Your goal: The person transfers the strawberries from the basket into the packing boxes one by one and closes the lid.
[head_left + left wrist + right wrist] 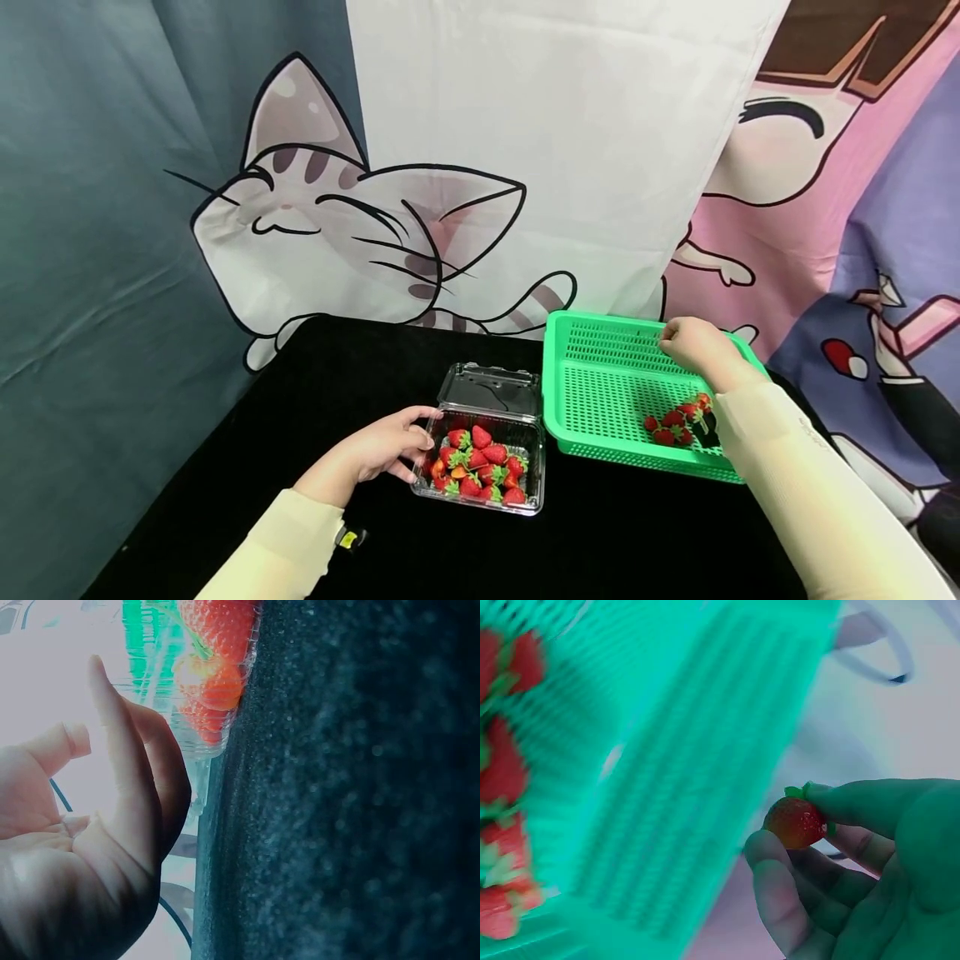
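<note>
My left hand (386, 446) lies at the left side of a clear plastic clamshell box (534, 492), its fingers touching the wall and rim. The box has its lid (487, 390) folded back, and strawberries (476, 458) with green leaves lie inside. In the left wrist view the fingers (124, 757) look extended beside the box. Over the far right part of a green plastic basket (600, 454), my right hand (697, 346) is raised. Thumb and fingertips pinch a strawberry (795, 823), as the right wrist view shows; in the head view the hand hides it.
Several strawberries (671, 427) lie in the basket's near right part, partly hidden by my right sleeve (795, 475). Basket and box stand side by side on a black cloth (600, 533). Behind them hangs a printed curtain (585, 150) with a cartoon cat.
</note>
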The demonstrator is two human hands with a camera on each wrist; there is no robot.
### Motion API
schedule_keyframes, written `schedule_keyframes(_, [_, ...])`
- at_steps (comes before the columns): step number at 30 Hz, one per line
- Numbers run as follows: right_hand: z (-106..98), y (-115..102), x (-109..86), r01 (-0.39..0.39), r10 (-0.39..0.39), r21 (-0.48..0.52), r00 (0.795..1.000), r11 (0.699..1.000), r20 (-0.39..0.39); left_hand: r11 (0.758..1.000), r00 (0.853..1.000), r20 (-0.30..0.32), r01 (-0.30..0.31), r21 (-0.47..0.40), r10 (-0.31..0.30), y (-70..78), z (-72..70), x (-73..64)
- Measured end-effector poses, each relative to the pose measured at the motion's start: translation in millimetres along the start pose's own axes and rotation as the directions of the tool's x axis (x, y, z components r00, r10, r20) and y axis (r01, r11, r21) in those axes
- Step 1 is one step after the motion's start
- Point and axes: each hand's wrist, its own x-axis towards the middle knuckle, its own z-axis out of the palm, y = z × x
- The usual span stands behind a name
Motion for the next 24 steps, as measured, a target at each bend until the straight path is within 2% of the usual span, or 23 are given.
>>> schedule_keyframes(5, [-9,-44,-21.7,0.053,-0.052,0.037,0.998,0.998,-0.040,1.000,1.000,-0.007,-0.003,0.005,0.003,-0.9,0.0,0.3])
schedule_keyframes(9, [1,-82,-45.2,0.166,-0.159,0.054,0.981,0.985,-0.113,1.000,1.000,0.000,-0.001,-0.002,0.001,-2.4,0.9,-0.3])
schedule_keyframes(11, [12,-103,-59.7,0.243,-0.234,0.038,0.958,0.969,-0.163,1.000,1.000,0.001,-0.002,-0.002,0.002,-1.8,1.3,-0.8])
schedule_keyframes(13, [26,-123,-74.7,0.323,-0.314,0.013,0.927,0.946,-0.208,1.000,1.000,-0.001,-0.003,0.000,0.003,-0.5,1.7,-0.9])
schedule_keyframes(18, [65,-162,-103.9,0.453,-0.446,-0.027,0.865,0.891,-0.230,1.000,1.000,-0.007,-0.009,0.005,0.009,1.1,2.1,-1.4])
schedule_keyframes(22, [100,-172,-114.2,0.504,-0.506,-0.063,0.841,0.861,-0.191,1.000,1.000,-0.003,-0.006,0.005,0.006,0.2,2.1,-1.0])
schedule_keyframes(24, [115,-173,-114.7,0.506,-0.511,-0.073,0.843,0.859,-0.171,1.000,1.000,-0.005,-0.005,0.006,0.005,-0.2,1.6,-0.4])
